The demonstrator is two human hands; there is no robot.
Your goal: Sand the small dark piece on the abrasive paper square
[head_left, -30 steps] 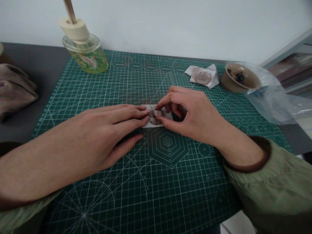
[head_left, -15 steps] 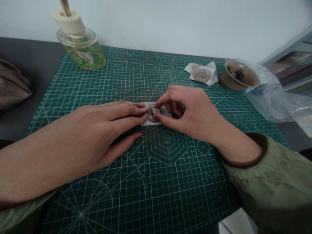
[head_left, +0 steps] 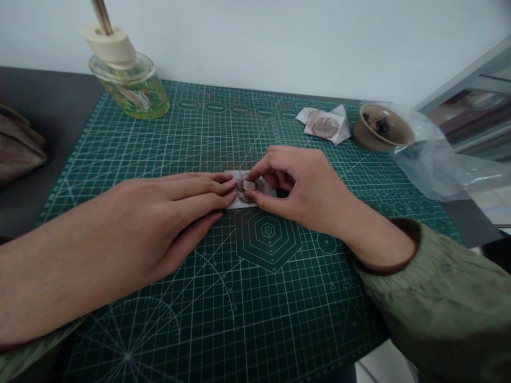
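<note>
Edged left, the right hand [head_left: 305,186] pinches a lump [head_left: 249,185]; the flat left hand [head_left: 159,215] touches paper [head_left: 239,203].

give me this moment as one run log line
left grip: flat, fingertips on brown-stained white paper | right grip: thumb and forefinger pinching small pale lump over paper | beneath: green cutting mat

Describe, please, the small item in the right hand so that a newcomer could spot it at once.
On the green cutting mat, find the stained white paper that the left hand rests on. Over that paper, the right hand pinches the pale lump. It is small, roundish and compact, unlike the flat paper beneath.
</note>
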